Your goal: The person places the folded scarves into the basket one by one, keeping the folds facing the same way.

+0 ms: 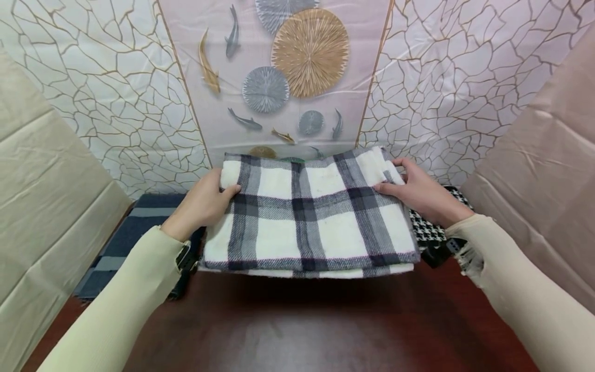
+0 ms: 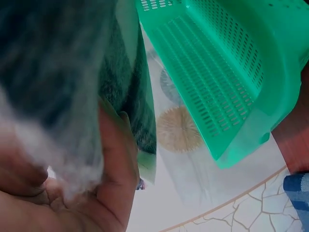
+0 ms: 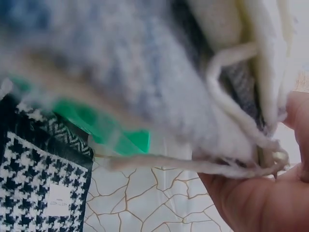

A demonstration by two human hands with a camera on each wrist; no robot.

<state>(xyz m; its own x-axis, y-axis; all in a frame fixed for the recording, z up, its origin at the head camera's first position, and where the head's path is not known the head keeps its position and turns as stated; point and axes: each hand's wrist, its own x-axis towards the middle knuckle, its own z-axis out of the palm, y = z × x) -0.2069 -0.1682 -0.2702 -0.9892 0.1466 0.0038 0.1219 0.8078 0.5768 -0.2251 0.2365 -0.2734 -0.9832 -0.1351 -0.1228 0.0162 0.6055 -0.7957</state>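
Note:
A folded black, grey and white plaid scarf (image 1: pixel 321 212) is held up by both hands over the dark red table. My left hand (image 1: pixel 202 199) grips its left edge, thumb on the upper face and fingers underneath. On the opposite edge, my right hand (image 1: pixel 420 191) pinches the folded layers the same way. The right wrist view shows loose fringe strands (image 3: pixel 227 166) by that hand. Behind and below the scarf is a green perforated plastic basket (image 2: pixel 207 77), mostly hidden in the head view.
A folded blue-grey striped cloth (image 1: pixel 125 243) lies on the table (image 1: pixel 288 330) at the left. At the right is a folded black-and-white houndstooth cloth (image 3: pixel 38 179) with a white label. Patterned sheeting (image 1: pixel 418 88) covers the back; beige panels (image 1: pixel 42 181) flank the sides.

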